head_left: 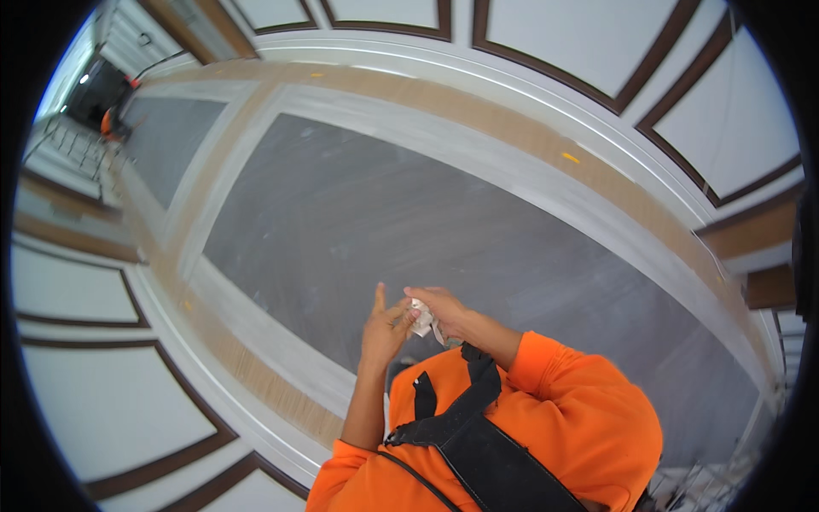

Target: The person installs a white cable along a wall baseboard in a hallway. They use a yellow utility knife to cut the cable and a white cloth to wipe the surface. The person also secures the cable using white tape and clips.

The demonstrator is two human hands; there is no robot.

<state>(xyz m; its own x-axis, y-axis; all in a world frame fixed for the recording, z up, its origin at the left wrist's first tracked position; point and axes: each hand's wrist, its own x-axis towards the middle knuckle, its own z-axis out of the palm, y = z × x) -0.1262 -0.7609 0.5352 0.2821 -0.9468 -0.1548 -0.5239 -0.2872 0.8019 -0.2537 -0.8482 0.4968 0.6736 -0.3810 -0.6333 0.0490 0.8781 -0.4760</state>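
My left hand (386, 328) is at the lower middle of the head view, index finger raised and other fingers against a crumpled white piece (421, 319), which looks like paper or tape. My right hand (439, 307) is closed on the same piece from the right, its thumb over the top. Both hands meet in front of my orange sleeves and a black strap (461, 401), above a grey floor panel (358, 222).
I stand in a corridor with pale and tan floor borders (503, 128). Framed white wall panels (572, 43) line both sides, with brown door frames (751, 230) at right. At the far upper left, a person in orange (109, 121) is beside metal railings or racks (72, 149).
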